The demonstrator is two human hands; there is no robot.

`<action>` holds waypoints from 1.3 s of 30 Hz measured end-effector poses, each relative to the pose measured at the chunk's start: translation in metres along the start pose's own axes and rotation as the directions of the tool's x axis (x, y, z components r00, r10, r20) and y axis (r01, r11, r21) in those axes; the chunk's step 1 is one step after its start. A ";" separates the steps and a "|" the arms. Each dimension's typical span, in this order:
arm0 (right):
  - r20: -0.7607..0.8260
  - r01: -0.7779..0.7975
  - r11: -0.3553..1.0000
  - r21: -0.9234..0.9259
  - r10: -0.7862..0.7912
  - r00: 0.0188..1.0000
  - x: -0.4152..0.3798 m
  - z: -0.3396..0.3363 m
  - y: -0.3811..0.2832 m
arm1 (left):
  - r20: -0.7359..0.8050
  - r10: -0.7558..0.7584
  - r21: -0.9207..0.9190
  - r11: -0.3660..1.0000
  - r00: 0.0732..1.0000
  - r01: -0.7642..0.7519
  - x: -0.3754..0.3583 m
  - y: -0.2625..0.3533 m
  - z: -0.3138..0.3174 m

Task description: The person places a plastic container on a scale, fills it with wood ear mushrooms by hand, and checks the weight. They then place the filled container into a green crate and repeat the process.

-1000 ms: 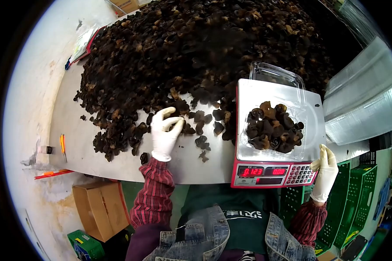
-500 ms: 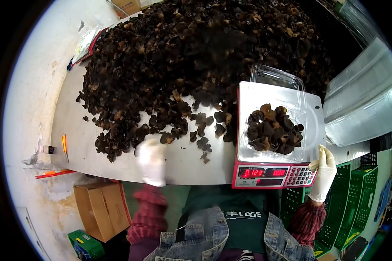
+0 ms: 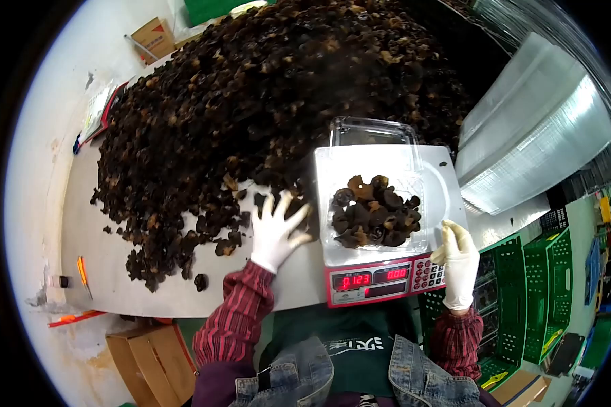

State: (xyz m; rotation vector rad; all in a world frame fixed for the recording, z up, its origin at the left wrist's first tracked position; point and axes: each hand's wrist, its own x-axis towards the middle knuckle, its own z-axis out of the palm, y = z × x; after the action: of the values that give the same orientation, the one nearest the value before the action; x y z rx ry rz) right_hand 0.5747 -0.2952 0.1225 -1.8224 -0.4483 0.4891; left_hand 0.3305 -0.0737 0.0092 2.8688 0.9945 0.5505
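My left hand [image 3: 277, 234], in a white glove, has its fingers spread over loose pieces of black wood ear fungus [image 3: 295, 214] at the near edge of the pile, left of the scale. My right hand [image 3: 459, 263], gloved too, is beside the scale's keypad with thumb and fingers drawn together; whatever they may hold is hidden. A digital scale [image 3: 326, 197] with a red front reads 0.123. On it sits an open clear plastic box [image 3: 419, 230] with wood ear fungus [image 3: 377, 214] inside; its lid [image 3: 373, 125] is tipped back toward the pile.
A large heap of wood ear fungus [image 3: 251, 102] covers much of the metal table [image 3: 102, 271]. Stacked clear plastic boxes [image 3: 536, 129] stand at the right. Below are green crates [image 3: 509, 298] and an open cardboard box [image 3: 153, 363]. An orange-handled tool [image 3: 83, 275] lies at the left.
My left hand has moved right and forward, from the table's front edge to the loose fungus, fingers now spread. The view has shifted; my right hand stays by the keypad. The reading remains 0.123.
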 end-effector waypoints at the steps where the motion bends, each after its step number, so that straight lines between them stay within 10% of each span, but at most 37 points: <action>1: 0.008 0.010 1.000 -0.012 -0.010 1.000 0.001 0.003 0.001 | -0.047 0.048 0.015 0.999 0.998 -0.048 -0.007 0.003 0.007; 13: -0.042 0.357 0.838 -0.413 -0.410 0.911 0.023 0.025 -0.006 | -0.328 -0.254 -0.583 0.812 0.910 0.016 0.022 -0.032 -0.051; 17: 0.252 0.832 0.439 -0.339 -0.810 0.530 0.064 0.045 -0.031 | -0.371 0.137 -0.530 0.781 0.918 -0.331 0.070 0.038 -0.105; 21: 0.601 0.942 0.298 -0.155 -0.728 0.329 0.097 0.069 -0.031 | -0.257 0.549 -0.444 0.664 0.795 -0.602 0.110 0.077 -0.084; 32: 0.684 0.825 0.550 -0.132 -0.552 0.477 0.106 0.057 -0.045 | -0.097 0.579 -0.350 0.742 0.810 -0.572 0.089 0.073 -0.090; 35: 0.738 0.923 0.359 -0.135 -0.586 0.336 0.104 0.059 -0.051 | -0.063 0.629 -0.396 0.697 0.775 -0.598 0.093 0.074 -0.078; 39: 0.757 0.909 0.336 -0.247 -0.519 0.397 0.103 0.060 -0.051 | -0.049 0.635 -0.513 0.646 0.771 -0.565 0.093 0.080 -0.072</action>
State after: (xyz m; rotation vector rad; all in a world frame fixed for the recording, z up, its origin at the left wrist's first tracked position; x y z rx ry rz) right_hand 0.6260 -0.1778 0.1437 -1.7613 -2.0583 0.1514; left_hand 0.4202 -0.0850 0.1193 2.6225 -0.1784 0.5263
